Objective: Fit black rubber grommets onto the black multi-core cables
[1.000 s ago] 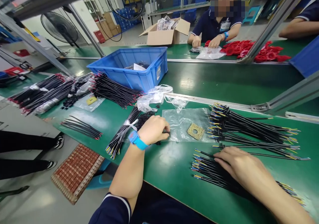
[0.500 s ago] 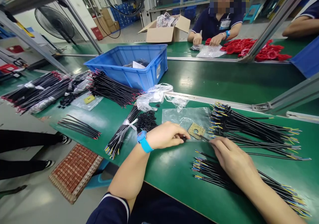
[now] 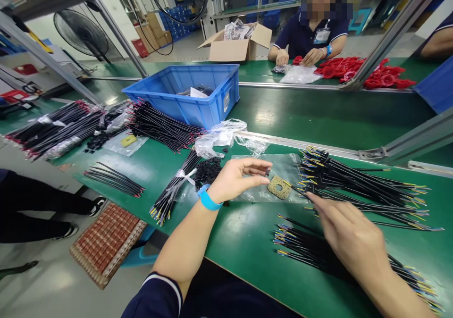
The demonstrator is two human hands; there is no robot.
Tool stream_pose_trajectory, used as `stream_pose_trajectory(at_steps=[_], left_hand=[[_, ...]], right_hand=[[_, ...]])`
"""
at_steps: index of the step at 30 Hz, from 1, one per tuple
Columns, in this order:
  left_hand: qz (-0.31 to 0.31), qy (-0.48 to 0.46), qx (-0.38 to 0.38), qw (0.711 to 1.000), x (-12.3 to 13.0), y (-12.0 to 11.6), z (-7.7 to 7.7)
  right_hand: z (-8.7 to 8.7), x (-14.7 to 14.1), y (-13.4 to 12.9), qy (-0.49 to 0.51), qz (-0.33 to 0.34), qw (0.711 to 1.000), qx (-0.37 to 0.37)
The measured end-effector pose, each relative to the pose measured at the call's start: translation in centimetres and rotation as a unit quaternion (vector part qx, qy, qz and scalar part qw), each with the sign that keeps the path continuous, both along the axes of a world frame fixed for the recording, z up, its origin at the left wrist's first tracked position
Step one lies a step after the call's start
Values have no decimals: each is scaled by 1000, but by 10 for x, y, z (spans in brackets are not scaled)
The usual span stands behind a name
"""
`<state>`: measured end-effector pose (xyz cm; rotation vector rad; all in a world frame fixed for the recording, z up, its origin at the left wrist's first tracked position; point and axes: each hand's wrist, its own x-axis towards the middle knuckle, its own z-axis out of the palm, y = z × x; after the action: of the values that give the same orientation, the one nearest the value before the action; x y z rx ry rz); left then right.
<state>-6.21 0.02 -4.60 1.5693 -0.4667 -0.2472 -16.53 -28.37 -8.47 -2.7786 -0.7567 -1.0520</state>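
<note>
My right hand (image 3: 348,235) is closed on a black cable (image 3: 299,190), whose stripped coloured end points left, at the edge of a damp-looking yellow sponge (image 3: 286,191) with a round hole. My left hand (image 3: 240,179) pinches a small dark piece (image 3: 268,171) between thumb and fingertips, just left of the sponge. Under the sponge lies a clear plastic bag (image 3: 244,196). A heap of small black parts (image 3: 208,169) sits behind my left wrist. One cable bundle (image 3: 361,176) lies beyond my right hand; another (image 3: 300,245) runs partly beneath that forearm.
A blue bin (image 3: 215,103) stands behind, near crumpled plastic (image 3: 219,136). A tied cable bundle (image 3: 173,188), loose cables (image 3: 113,179) and red-tipped cables (image 3: 159,124) lie leftward. A metal rail (image 3: 300,143) crosses the bench. Opposite, a co-worker handles a plastic bag (image 3: 300,74) beside red parts (image 3: 375,72).
My right hand has drawn back to the right with the cable, its end now at the sponge's right edge. My left hand has risen slightly, its fingers lifted, with the small dark piece showing.
</note>
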Motion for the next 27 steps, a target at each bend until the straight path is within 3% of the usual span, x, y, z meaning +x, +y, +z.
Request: stream_pose_trajectory(at_steps=[5,8,13,16,21,27], left_hand=[[-47,141,-125,981,-3,-17,-6],[-84,205,-150,964,-9,-27,-7],[-95,270,-154,946,-16,-35,-8],[-99,274,-154,944,-17,-35,-8],[-96,263,-139,950,-17,-34,-6],[-75,141,-70,985,-19,-34,-8]], right_hand=[[23,-15,5,-6,31,994,104],[27,-21,8,-12,40,993,114],[25,-23,8,-9,45,992,120],[24,-22,8,0,50,993,109],[28,-23,8,-24,38,999,31],[33,-26,9,-25,27,999,13]])
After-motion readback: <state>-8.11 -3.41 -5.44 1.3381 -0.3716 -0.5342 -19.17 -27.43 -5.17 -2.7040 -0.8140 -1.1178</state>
